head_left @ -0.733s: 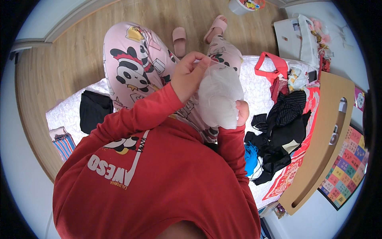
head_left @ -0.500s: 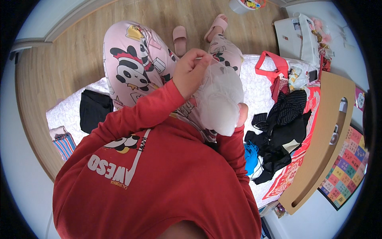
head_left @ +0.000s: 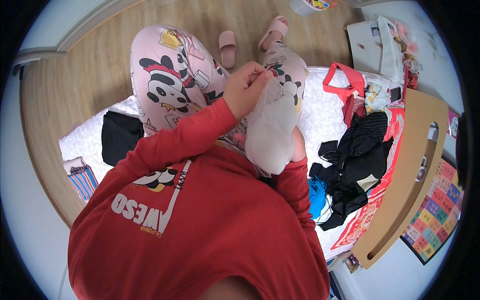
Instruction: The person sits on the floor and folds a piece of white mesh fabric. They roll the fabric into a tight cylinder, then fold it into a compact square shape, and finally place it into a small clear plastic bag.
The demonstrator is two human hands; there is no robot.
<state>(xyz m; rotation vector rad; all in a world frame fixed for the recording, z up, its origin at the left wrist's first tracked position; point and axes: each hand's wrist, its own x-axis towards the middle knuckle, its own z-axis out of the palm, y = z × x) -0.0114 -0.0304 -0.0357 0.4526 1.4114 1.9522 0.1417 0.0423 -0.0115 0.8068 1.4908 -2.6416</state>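
A white, thin garment point(head_left: 272, 135) with a rounded padded cup, apparently a bra, is spread between my hands above my lap. My left hand point(head_left: 246, 90) pinches its sheer upper edge, thumb and fingers pressed together. From the right, my right hand point(head_left: 299, 145) supports the garment from behind. Only the side of that hand shows; most of its fingers are covered by the white cloth, though a pink fingertip seems to peek out at the cup's left side.
On the patterned bedspread, folded black cloth point(head_left: 120, 137) and striped cloth point(head_left: 82, 182) lie left. Rumpled black clothes point(head_left: 357, 155), a blue item point(head_left: 317, 196) and red straps point(head_left: 345, 80) lie right, beside a wooden headboard point(head_left: 407, 185). A slipper point(head_left: 227, 50) rests on the floor.
My left hand has moved slightly right and down. The white garment has turned and shifted a little left, now covering more of my right hand.
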